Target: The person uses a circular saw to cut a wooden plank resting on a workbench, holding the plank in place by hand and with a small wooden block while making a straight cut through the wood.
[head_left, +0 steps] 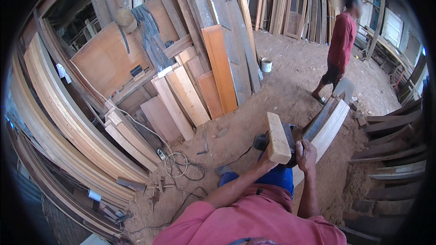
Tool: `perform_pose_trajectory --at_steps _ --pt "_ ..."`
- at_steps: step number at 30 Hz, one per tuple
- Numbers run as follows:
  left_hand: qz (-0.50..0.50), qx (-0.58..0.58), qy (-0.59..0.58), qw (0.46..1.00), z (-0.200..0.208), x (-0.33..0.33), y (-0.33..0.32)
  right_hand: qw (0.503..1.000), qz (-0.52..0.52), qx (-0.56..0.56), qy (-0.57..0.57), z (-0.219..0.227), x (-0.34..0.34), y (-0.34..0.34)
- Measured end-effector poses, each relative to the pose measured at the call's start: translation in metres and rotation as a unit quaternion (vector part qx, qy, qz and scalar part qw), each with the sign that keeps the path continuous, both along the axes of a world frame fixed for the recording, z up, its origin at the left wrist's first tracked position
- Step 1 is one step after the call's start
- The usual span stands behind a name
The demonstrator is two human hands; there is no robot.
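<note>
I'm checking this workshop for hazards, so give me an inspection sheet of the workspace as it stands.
Surface: dirt floor strewn with sawdust.
Job's things: pale wood block raised on end; dark power tool behind it, over a long plank.
Clutter: offcuts and a hammer on the ground; white bucket.
Hands: left hand under the block; right hand gripping the tool.
Cables: white cord coil and dark cable trailing across the floor.
Surroundings: boards leaning in stacks; a person in a red shirt standing nearby.
</note>
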State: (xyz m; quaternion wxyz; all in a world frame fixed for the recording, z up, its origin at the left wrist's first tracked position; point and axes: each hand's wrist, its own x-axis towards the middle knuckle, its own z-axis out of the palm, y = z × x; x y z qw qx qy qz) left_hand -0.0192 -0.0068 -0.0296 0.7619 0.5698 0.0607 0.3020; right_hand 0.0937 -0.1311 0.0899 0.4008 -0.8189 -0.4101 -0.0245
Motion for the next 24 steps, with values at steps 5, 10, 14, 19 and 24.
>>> perform_pose_trajectory --at_steps 5,10,14,19,24 --pt "0.135 0.318 0.067 0.936 -0.002 0.001 -0.005 1.0 -0.003 0.023 0.012 -0.003 -0.001 -0.008" --pt "0.019 0.217 0.072 0.973 0.038 -0.023 -0.011 1.0 0.018 0.016 0.013 -0.003 0.003 -0.023" --pt "-0.023 0.295 0.17 0.94 0.057 -0.069 0.021 0.995 0.03 0.078 -0.047 -0.01 0.002 -0.011" --pt "0.08 -0.023 0.29 0.954 0.031 -0.129 0.075 0.996 0.021 0.081 -0.033 -0.012 0.009 -0.008" --pt "0.181 -0.099 0.211 0.955 0.017 -0.112 0.082 0.995 0.01 0.093 0.019 -0.009 0.011 -0.011"
